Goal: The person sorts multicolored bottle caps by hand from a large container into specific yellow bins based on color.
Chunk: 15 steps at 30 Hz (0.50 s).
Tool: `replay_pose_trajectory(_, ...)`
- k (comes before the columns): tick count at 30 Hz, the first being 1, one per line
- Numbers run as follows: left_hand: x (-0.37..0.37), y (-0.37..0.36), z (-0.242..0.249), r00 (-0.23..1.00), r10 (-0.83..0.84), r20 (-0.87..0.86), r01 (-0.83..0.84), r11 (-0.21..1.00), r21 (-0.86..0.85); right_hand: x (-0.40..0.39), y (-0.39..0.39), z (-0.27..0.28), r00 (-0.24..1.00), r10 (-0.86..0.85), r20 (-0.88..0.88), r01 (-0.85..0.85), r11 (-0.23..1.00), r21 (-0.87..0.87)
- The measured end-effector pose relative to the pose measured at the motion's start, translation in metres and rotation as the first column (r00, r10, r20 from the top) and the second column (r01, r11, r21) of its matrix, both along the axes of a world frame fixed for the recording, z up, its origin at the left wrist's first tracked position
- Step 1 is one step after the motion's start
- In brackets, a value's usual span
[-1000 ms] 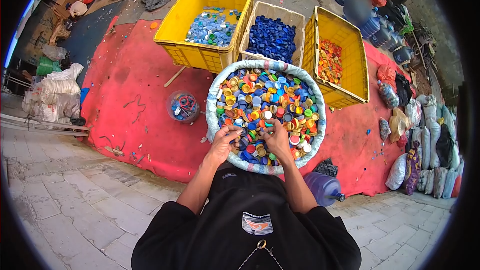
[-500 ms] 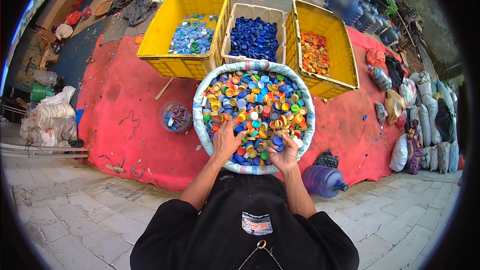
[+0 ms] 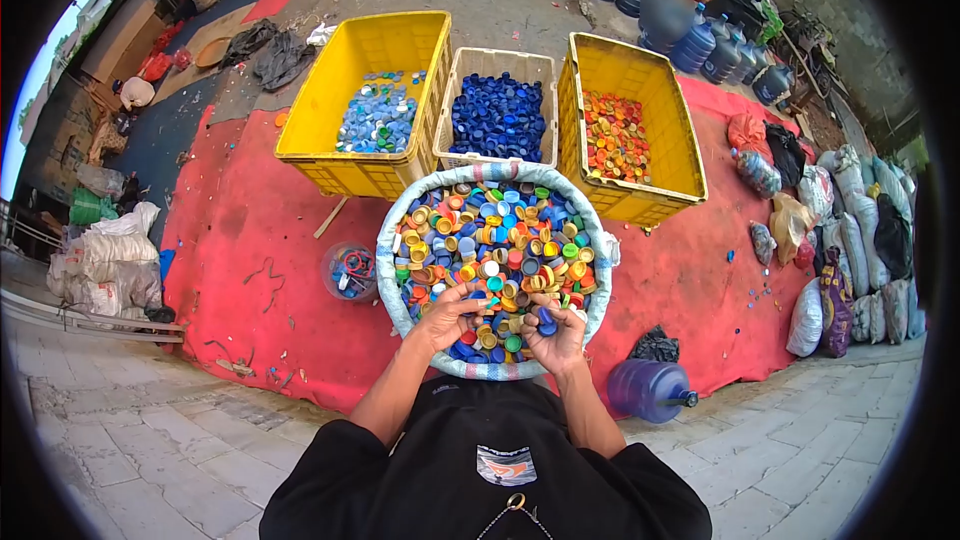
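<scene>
A round basin with a padded cloth rim (image 3: 391, 292) is heaped with bottle caps (image 3: 500, 230) of many colours. Over its near side, my left hand (image 3: 446, 322) pinches at its fingertips what looks like a blue bottle cap (image 3: 478, 295). My right hand (image 3: 560, 340) is curled around dark blue bottle caps (image 3: 547, 321), just above the heap. The two hands are close together but apart. Beyond the basin stand a yellow crate (image 3: 290, 147) of light blue caps, a white crate (image 3: 547, 70) of dark blue caps and a yellow crate (image 3: 690, 175) of orange and red caps.
A small clear tub (image 3: 349, 271) of odds and ends stands left of the basin on the red mat (image 3: 260, 310). At right lies a large water jug (image 3: 648, 390) beside a black bag (image 3: 655, 345). Filled sacks (image 3: 850, 230) line the right side; several water jugs (image 3: 692, 45) stand behind.
The view has tilted up, so basin and crates sit lower in the frame. My left hand has come up out of the heap, nearer my right hand, which still holds blue caps.
</scene>
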<state>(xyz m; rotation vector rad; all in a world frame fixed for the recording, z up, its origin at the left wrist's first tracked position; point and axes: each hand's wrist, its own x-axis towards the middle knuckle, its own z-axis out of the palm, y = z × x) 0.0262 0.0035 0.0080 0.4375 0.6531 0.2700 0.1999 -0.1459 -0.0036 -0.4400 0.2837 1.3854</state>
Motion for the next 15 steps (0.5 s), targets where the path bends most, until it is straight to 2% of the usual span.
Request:
replay_pose_trajectory(2,0.005,-0.009,0.004,0.995,0.039,0.09,-0.032,0.997,-0.077,0.005,0.003,0.003,1.0,0.023,-0.015,-0.022,1.0,0.011)
replay_pose_trajectory(4,0.01,-0.014,-0.002,0.998,0.059,0.001,-0.059,0.993,-0.1,0.007,0.006,0.002,0.999,0.033,-0.001,-0.033,0.999,0.039)
replay_pose_trajectory(6,0.017,-0.024,-0.002,0.985,0.152,-0.086,-0.158,0.985,-0.067,0.011,0.007,0.003,0.994,0.07,0.081,-0.067,0.997,-0.04)
replay_pose_trajectory(7,0.02,-0.026,0.0,0.979,0.187,-0.086,-0.194,0.978,-0.079,0.013,0.008,0.004,0.989,0.092,0.12,-0.083,0.993,-0.083)
replay_pose_trajectory(10,0.028,-0.03,0.007,0.963,0.259,-0.07,-0.266,0.955,-0.134,0.017,0.007,0.012,0.98,0.092,0.176,-0.082,0.995,-0.065)
replay_pose_trajectory(11,0.029,-0.03,0.001,0.958,0.284,-0.039,-0.287,0.951,-0.112,0.019,0.005,0.012,0.982,0.095,0.166,-0.085,0.994,-0.069)
replay_pose_trajectory(15,0.039,-0.027,0.021,0.921,0.389,-0.033,-0.386,0.897,-0.215,0.022,0.005,0.025,0.989,0.069,0.133,-0.056,0.994,-0.099)
